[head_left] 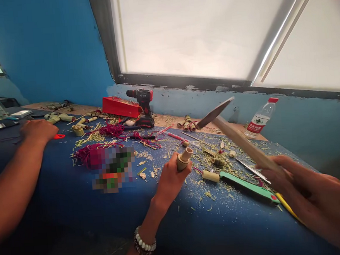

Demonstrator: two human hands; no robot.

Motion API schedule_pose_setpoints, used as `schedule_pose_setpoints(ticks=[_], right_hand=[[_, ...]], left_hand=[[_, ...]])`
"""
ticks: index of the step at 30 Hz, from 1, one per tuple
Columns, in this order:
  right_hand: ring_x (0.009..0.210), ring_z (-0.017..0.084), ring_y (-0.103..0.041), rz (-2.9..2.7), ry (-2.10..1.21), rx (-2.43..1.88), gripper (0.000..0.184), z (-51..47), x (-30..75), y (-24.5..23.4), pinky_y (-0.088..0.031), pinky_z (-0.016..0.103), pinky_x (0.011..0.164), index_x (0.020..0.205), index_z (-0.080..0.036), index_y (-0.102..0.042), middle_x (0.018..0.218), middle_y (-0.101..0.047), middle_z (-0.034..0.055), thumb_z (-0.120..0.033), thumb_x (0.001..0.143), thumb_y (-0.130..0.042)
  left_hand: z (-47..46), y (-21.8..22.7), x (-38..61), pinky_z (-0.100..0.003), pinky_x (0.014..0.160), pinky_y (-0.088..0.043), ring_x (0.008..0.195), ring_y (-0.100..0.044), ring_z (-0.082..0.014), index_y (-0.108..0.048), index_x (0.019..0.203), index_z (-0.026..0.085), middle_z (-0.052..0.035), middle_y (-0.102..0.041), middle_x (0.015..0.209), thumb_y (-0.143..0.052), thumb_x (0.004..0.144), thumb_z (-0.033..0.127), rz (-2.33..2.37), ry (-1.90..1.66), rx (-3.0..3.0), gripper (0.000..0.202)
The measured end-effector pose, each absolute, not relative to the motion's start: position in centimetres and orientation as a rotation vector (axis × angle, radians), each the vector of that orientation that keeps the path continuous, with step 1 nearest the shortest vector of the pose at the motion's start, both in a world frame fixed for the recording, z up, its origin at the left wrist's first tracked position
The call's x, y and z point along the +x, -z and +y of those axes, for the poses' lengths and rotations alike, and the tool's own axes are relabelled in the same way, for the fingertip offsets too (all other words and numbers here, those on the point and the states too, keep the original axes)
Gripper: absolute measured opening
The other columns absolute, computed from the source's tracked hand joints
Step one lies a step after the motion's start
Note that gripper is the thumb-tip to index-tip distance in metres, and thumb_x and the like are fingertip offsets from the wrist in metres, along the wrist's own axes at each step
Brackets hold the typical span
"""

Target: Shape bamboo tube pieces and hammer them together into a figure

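Note:
My left hand (170,180), with a beaded bracelet on its wrist, is closed around a short bamboo tube (184,159) held upright above the blue-covered table (77,211). My right hand (296,181) grips the long wooden handle (243,142) of a broad, dark-bladed chopper (215,113), raised with the blade pointing away from me. The blade touches nothing. A green-handled tool (246,186) and a cut bamboo piece (210,175) lie below my hands among shavings (215,155).
A co-worker's hand (39,131) rests at the table's left. A red cordless drill (142,106), a red case (119,107), magenta fibres (112,129) and a blurred patch (111,168) lie ahead. A plastic water bottle (259,119) stands at the far right beneath a blind-covered window (195,32).

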State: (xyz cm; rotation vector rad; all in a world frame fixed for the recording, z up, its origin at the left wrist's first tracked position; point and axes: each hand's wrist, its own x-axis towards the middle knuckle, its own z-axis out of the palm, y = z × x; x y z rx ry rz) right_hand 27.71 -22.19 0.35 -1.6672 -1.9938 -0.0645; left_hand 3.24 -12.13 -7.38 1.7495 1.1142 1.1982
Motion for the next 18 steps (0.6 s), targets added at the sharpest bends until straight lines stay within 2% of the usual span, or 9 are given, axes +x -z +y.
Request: schedule_pose_setpoints(ticks=[2,6,9,12,16,18], right_hand=[[0.033,0.014,-0.041,-2.024,0.100,-1.639,0.031,-22.2,27.6,-0.3,-0.033,0.025,0.037,0.089,-0.026,-0.053,0.045,-0.041,-0.0078,-0.052,0.098,-0.039],[0.035,0.014,-0.046,-2.055,0.095,-1.643,0.034,-22.3,27.2,-0.4,-0.035,0.024,0.040,0.093,-0.025,-0.055,0.047,-0.046,-0.0073,-0.055,0.098,-0.040],[0.034,0.013,-0.041,-1.942,0.168,-1.698,0.034,-22.5,27.2,-0.4,-0.033,0.024,0.038,0.094,-0.025,-0.054,0.046,-0.042,-0.0082,-0.057,0.097,-0.040],[0.037,0.014,-0.045,-2.076,0.077,-1.638,0.037,-22.5,27.5,-0.2,-0.037,0.024,0.042,0.095,-0.025,-0.057,0.048,-0.047,-0.0065,-0.058,0.096,-0.040],[0.035,0.014,-0.043,-1.927,0.075,-1.695,0.038,-22.4,27.9,0.2,-0.033,0.024,0.038,0.094,-0.026,-0.058,0.046,-0.047,-0.0066,-0.060,0.095,-0.041],[0.036,0.015,-0.046,-1.964,0.045,-1.695,0.038,-22.4,28.2,0.4,-0.035,0.024,0.039,0.092,-0.027,-0.059,0.047,-0.049,-0.0059,-0.062,0.093,-0.043]], left_hand=[[-12.2,7.4,3.2,-0.026,0.055,-0.025,0.058,-0.028,-0.0101,-0.036,0.078,0.022,0.0077,-0.033,0.063,-0.055,0.089,0.040,1.106,-1.195,1.752,0.028],[-12.1,7.4,3.3,-0.026,0.055,-0.026,0.058,-0.028,-0.0100,-0.036,0.078,0.022,0.0079,-0.034,0.063,-0.055,0.089,0.039,1.123,-1.186,1.758,0.028],[-12.1,7.4,3.3,-0.027,0.055,-0.026,0.058,-0.029,-0.0100,-0.037,0.077,0.022,0.0077,-0.036,0.062,-0.056,0.088,0.038,1.137,-1.194,1.755,0.028],[-12.1,7.3,3.3,-0.027,0.056,-0.027,0.057,-0.030,-0.0097,-0.037,0.077,0.021,0.0078,-0.036,0.062,-0.056,0.088,0.038,1.135,-1.196,1.752,0.028],[-12.1,7.2,3.4,-0.026,0.057,-0.027,0.058,-0.031,-0.0096,-0.038,0.076,0.021,0.0077,-0.039,0.062,-0.057,0.087,0.036,1.146,-1.210,1.752,0.027],[-12.2,7.2,3.4,-0.026,0.057,-0.027,0.058,-0.032,-0.0098,-0.039,0.077,0.021,0.0076,-0.039,0.062,-0.057,0.087,0.037,1.146,-1.215,1.746,0.026]])
